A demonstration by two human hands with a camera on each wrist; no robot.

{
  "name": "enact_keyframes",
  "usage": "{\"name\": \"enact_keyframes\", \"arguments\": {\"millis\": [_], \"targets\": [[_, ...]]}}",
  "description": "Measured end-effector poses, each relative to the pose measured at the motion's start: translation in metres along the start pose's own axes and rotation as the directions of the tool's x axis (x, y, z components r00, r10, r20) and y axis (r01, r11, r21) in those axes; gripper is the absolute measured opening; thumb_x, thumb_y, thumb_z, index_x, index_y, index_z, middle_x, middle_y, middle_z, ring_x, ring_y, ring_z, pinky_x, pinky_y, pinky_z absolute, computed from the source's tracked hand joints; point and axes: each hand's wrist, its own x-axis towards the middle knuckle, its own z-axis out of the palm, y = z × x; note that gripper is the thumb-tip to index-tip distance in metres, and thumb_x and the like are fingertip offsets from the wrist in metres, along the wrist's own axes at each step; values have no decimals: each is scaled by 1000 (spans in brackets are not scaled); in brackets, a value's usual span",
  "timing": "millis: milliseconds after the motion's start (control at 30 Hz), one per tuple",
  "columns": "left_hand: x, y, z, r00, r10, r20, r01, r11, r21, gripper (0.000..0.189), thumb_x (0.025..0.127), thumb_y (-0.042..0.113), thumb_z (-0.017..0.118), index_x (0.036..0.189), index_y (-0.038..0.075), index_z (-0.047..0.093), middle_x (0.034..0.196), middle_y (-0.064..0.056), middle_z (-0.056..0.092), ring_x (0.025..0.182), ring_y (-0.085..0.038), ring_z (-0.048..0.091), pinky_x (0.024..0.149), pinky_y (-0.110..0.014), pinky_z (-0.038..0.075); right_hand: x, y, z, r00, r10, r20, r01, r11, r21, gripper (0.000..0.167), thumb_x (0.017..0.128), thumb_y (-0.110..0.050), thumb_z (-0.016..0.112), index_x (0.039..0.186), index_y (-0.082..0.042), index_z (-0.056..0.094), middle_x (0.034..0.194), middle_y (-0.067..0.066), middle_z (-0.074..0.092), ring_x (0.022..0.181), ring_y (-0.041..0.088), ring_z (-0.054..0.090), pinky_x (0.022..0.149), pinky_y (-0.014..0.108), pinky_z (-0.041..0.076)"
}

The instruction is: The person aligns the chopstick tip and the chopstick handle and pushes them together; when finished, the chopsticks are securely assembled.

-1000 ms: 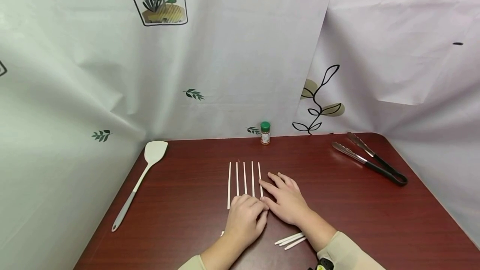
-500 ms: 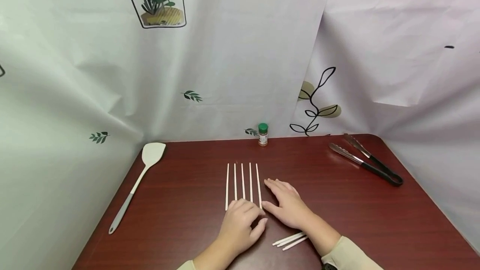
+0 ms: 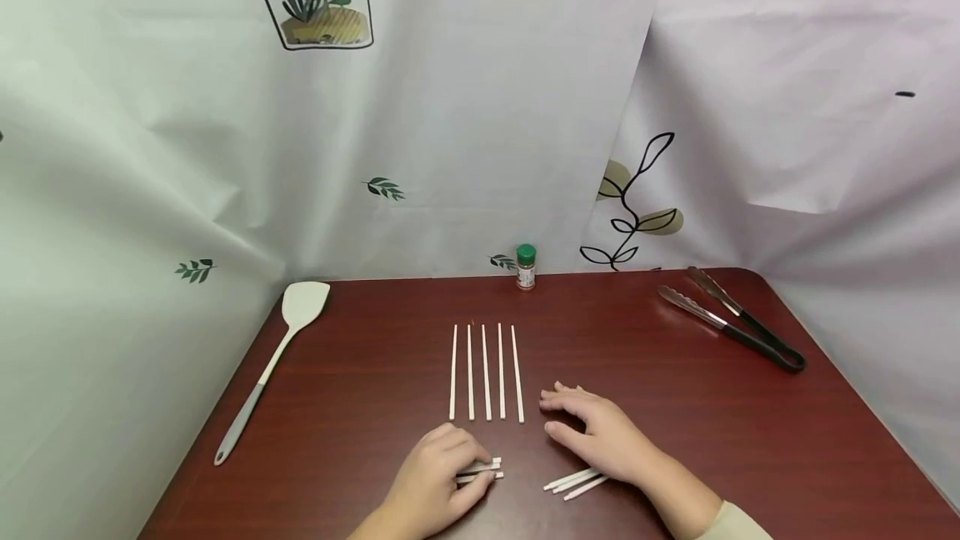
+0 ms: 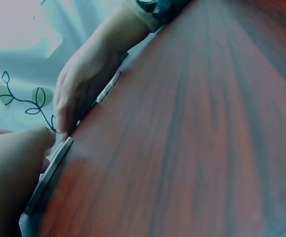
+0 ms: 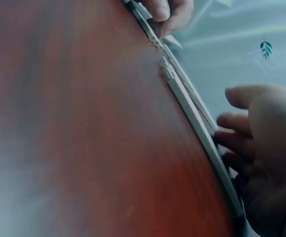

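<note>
Several thin white sticks (image 3: 486,373) lie side by side in a row at mid-table, pointing away from me. My left hand (image 3: 442,473) is in front of the row, thumb and forefinger curled about a few loose white sticks (image 3: 496,463) whose square ends poke out to the right. Those sticks (image 4: 49,173) lie low along the table in the left wrist view. To the right, my right hand (image 3: 600,432) has loosely bent fingers and holds nothing. A small bundle of white sticks with narrow stepped tips (image 3: 573,483) lies partly under its wrist.
A white spatula with a grey handle (image 3: 258,386) lies at the left edge. At the back stands a small green-capped spice jar (image 3: 526,267). Metal tongs with black handles (image 3: 738,327) lie spread at the back right. A patterned white cloth (image 3: 465,107) hangs behind the table.
My left hand has moved down and left from the row onto the loose sticks. My right hand has drawn back to the right, off the rightmost stick. The near ends of the row now show.
</note>
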Motion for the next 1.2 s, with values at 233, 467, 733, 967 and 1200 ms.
{"name": "enact_keyframes", "arguments": {"millis": [233,467,733,967,1200], "targets": [[-2,0,1,998,-37,51,37,999,-10,21,83,23,88,98,25,73,97,18,67,86,-2,58,86,-24,46,-27,2,-3,979,-203,-18,204,979,3,18,89,-25,88,104,-32,81,131,-3,74,130,34,65,115,47,45],[-2,0,1,995,-74,60,75,997,-15,21,86,23,86,103,24,74,99,16,67,89,-2,60,88,-25,46,-40,7,-6,959,-278,58,276,961,27,32,79,-33,96,108,-37,83,139,-5,69,139,33,58,121,34,36],[-4,2,1,993,-95,65,95,995,8,5,95,26,80,99,24,77,99,16,66,90,-3,60,88,-26,48,-39,6,-4,948,-311,62,311,950,7,29,79,-28,95,104,-40,84,138,-8,69,139,32,57,122,26,27],[-2,4,0,991,-109,73,107,994,29,3,94,26,81,96,25,78,98,18,65,90,-3,59,86,-31,49,-37,5,-1,960,-275,51,277,960,-30,29,77,-32,96,100,-44,82,136,-14,69,138,29,56,116,31,32],[-2,5,1,991,-108,85,104,994,44,13,87,25,85,95,29,75,96,19,63,88,-3,57,82,-30,49,-37,6,0,963,-267,43,268,963,-24,31,74,-32,97,96,-45,79,133,-15,69,136,28,57,113,37,37]]}}
